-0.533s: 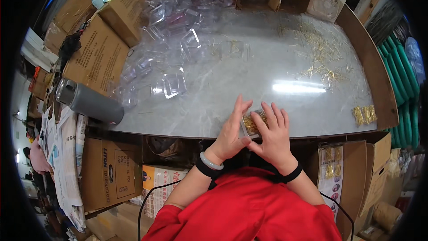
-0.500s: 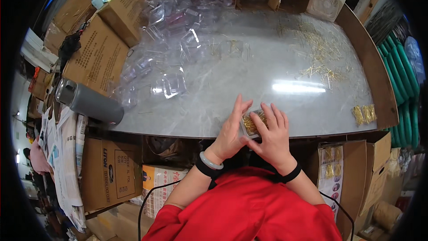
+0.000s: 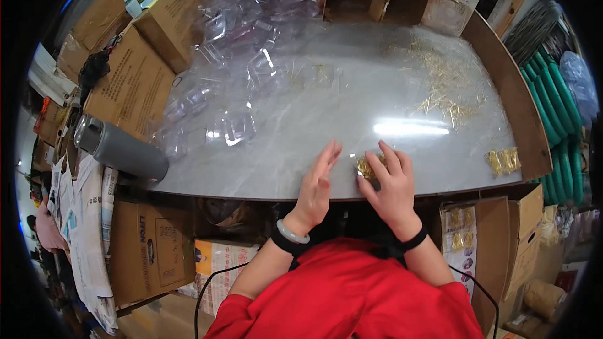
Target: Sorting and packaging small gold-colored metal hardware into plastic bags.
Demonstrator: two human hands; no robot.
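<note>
My right hand is curled over a small clear plastic box of gold-coloured metal pins near the table's front edge. Its thumb lies at the near side and the fingers reach over the top, hiding much of the box. To the left, my left hand is held on edge with its fingers stretched out, apart from the box and holding nothing. Loose thin gold pins lie scattered on the right half of the table. Several filled clear packs of gold pins stand together at the right front corner.
Empty clear plastic boxes are heaped at the back left of the grey table. A grey bottle lies tilted at the left edge. Cardboard boxes border the left, and a cardboard wall lines the right.
My left hand has come away from the plastic box. My right hand and the box have shifted slightly right, and the whole view has moved a little.
</note>
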